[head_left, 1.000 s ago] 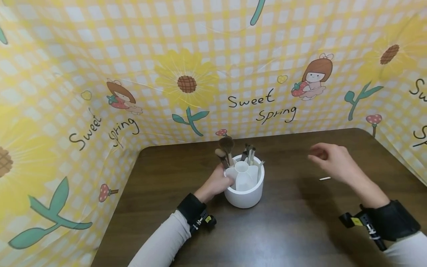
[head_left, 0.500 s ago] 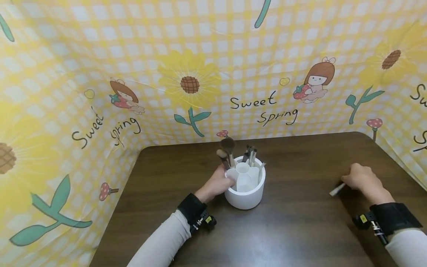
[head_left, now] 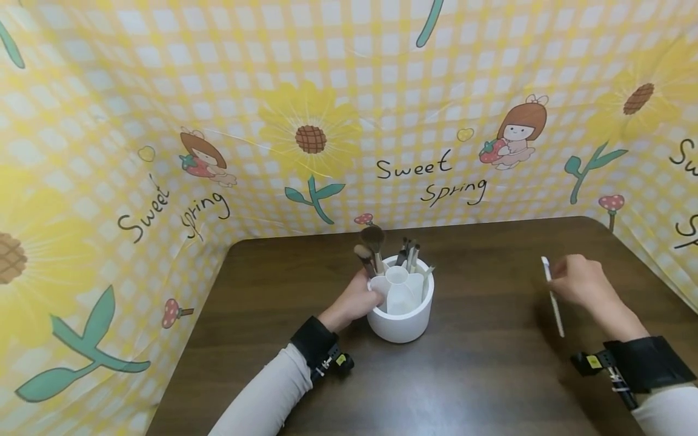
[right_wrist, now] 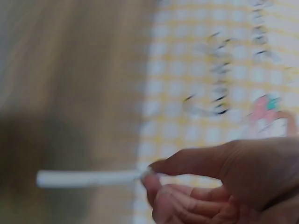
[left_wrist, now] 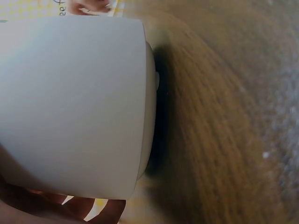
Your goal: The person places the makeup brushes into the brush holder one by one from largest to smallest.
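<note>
A round white brush holder (head_left: 400, 327) with inner dividers stands on the brown table. My left hand (head_left: 351, 300) grips its left rim, the thumb over the edge and the fingers round the outside. Several makeup brushes (head_left: 373, 237) stick up from its back compartments; the front ones look free of brushes. To the right, above the table, my right hand (head_left: 580, 281) pinches a slim white stick (head_left: 557, 318) between thumb and fingertips. The stick is close to upright in the head view. In the right wrist view the white stick (right_wrist: 84, 179) is blurred, and its other end is hidden by the fingers.
The table (head_left: 480, 363) has its back edge against a yellow checked cloth (head_left: 414, 97) with printed flowers and lettering. The cloth also rises along the left and right sides. A black camera band (head_left: 649, 363) sits on each wrist.
My right hand has gone right and down to the white stick on the table, taken hold of it and raised it. My left hand stays on the brush holder.
</note>
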### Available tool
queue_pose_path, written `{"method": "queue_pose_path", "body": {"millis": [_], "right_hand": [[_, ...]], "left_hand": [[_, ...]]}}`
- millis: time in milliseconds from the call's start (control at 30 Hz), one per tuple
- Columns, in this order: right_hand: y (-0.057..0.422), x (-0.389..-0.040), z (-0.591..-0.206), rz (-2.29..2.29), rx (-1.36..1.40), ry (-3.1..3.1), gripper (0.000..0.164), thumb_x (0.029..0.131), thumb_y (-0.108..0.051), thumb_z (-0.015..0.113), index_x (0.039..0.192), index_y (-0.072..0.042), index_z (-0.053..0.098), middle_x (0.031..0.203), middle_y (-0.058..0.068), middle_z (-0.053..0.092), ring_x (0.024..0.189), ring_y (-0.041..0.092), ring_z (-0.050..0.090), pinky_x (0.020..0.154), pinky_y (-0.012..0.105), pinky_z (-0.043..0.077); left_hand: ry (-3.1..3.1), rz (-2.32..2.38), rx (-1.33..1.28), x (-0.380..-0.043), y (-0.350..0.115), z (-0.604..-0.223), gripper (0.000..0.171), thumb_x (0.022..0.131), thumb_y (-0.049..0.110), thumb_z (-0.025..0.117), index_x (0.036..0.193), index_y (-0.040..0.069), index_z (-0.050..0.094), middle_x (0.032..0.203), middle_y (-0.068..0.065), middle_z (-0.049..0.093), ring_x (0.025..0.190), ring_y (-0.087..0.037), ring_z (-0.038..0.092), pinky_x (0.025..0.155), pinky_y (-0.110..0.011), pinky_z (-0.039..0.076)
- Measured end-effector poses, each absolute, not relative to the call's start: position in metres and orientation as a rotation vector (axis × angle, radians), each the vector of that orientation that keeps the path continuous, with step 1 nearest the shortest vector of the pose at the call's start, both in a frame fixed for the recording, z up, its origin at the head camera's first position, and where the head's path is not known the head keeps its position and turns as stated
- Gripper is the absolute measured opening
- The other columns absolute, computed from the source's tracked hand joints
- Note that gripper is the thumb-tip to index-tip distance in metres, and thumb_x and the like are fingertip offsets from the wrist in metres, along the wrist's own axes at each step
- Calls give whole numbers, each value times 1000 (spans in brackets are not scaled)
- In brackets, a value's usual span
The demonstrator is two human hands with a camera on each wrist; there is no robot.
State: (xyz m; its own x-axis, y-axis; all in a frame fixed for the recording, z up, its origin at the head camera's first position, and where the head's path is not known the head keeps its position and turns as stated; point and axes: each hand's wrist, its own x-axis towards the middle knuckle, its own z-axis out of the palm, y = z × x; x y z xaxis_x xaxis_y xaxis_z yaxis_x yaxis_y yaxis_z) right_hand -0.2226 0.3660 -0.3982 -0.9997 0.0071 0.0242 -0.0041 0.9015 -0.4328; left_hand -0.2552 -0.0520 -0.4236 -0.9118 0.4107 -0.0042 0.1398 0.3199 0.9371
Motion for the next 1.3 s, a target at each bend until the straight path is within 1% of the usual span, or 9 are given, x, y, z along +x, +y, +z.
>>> {"method": "queue_pose_path", "body": {"millis": [67, 133, 233, 300, 467, 600, 767, 967, 1300], "right_hand": [[353, -221, -387, 755, 79, -2935, 27, 81, -18, 66, 94, 6, 63, 78, 14, 67, 65, 24, 60, 55, 40, 48], [335, -218, -374, 843, 143, -2818, 30, 84, -20, 67, 100, 5, 62, 84, 15, 68, 67, 20, 63, 55, 36, 51], [306, -209, -355, 1001, 235, -2605, 21, 86, -20, 67, 98, -2, 64, 85, 13, 69, 66, 13, 64, 53, 24, 51], [286, -201, -344, 1144, 315, -2467, 15, 86, -16, 66, 96, -4, 65, 86, 13, 69, 69, 13, 65, 55, 20, 52], [245, -186, -329, 1439, 544, -2255, 13, 86, -4, 64, 98, -4, 65, 89, 13, 68, 74, 21, 65, 61, 25, 54], [218, -177, -326, 1534, 656, -2256, 10, 86, -4, 64, 96, -5, 66, 87, 8, 68, 73, 24, 64, 61, 29, 54], [189, -177, -344, 1417, 672, -2341, 5, 83, -4, 67, 89, -5, 67, 84, 5, 66, 67, 18, 62, 55, 29, 53], [186, -187, -389, 1252, 569, -2429, 6, 79, -18, 74, 83, -19, 70, 82, -7, 57, 66, 12, 53, 54, 26, 46], [200, -184, -381, 1138, 544, -2449, 7, 82, -23, 71, 89, -25, 68, 85, -12, 58, 67, 8, 53, 52, 29, 45]], "left_hand": [[2349, 1625, 504, -249, -52, -415, 68, 69, -8, 55, 134, 0, 37, 129, -17, 47, 112, -26, 45, 98, -52, 35], [2358, 1623, 509, -245, -52, -410, 67, 69, -8, 55, 133, 0, 37, 128, -17, 47, 112, -26, 45, 98, -51, 35], [2362, 1623, 511, -244, -52, -406, 67, 69, -9, 54, 133, 0, 38, 128, -18, 47, 112, -26, 46, 98, -50, 35], [2364, 1622, 507, -243, -52, -405, 67, 68, -9, 54, 133, -1, 38, 128, -18, 47, 112, -26, 45, 98, -50, 35], [2362, 1612, 503, -243, -52, -404, 65, 70, -9, 54, 132, 0, 38, 128, -18, 47, 112, -26, 45, 99, -50, 35], [2364, 1606, 518, -244, -52, -403, 65, 69, -9, 54, 132, 0, 38, 127, -17, 48, 112, -26, 46, 98, -50, 35], [2361, 1605, 519, -247, -51, -409, 66, 69, -8, 54, 132, 0, 37, 128, -17, 47, 113, -26, 45, 99, -51, 34], [2355, 1614, 510, -267, -51, -443, 69, 69, -8, 56, 133, 6, 38, 128, -13, 47, 112, -24, 45, 99, -51, 34], [2288, 1604, 563, -267, -66, -440, 62, 75, 5, 62, 133, 11, 39, 127, -7, 50, 110, -19, 47, 97, -46, 37]]}}
